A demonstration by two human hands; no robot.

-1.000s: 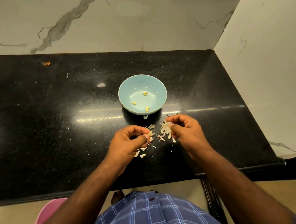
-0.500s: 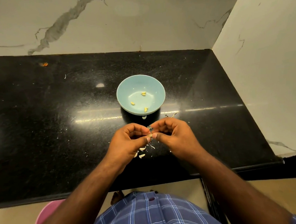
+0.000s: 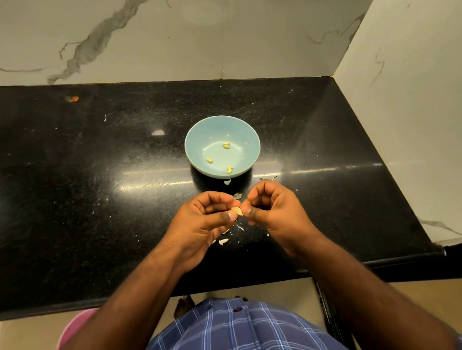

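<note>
a small garlic clove (image 3: 236,210) is pinched between the two hands, above the near part of the black granite countertop (image 3: 89,183) and just short of the pale blue bowl (image 3: 216,128). it is held up off the stone, close under the eyes — most likely so that the papery skin can be picked at with the nails and the scraps let fall straight down.

the clove is gripped by the left hand (image 3: 200,225) between the thumb and curled forefingers. it is met from the other side by the right hand (image 3: 274,212), whose thumb tip and forefinger are pressed to its end. both hands are curled nearly closed and brought together, thumbs almost touching, and nothing else is seen in them. how much skin is left on the clove cannot be told.

skin scraps (image 3: 223,241) are scattered on the countertop under the hands. a few peeled yellowish cloves (image 3: 226,145) are gathered in the bowl — it is set within easy reach, probably so each finished clove can be dropped in. behind it the marble-veined wall (image 3: 216,40) is seen.
</note>
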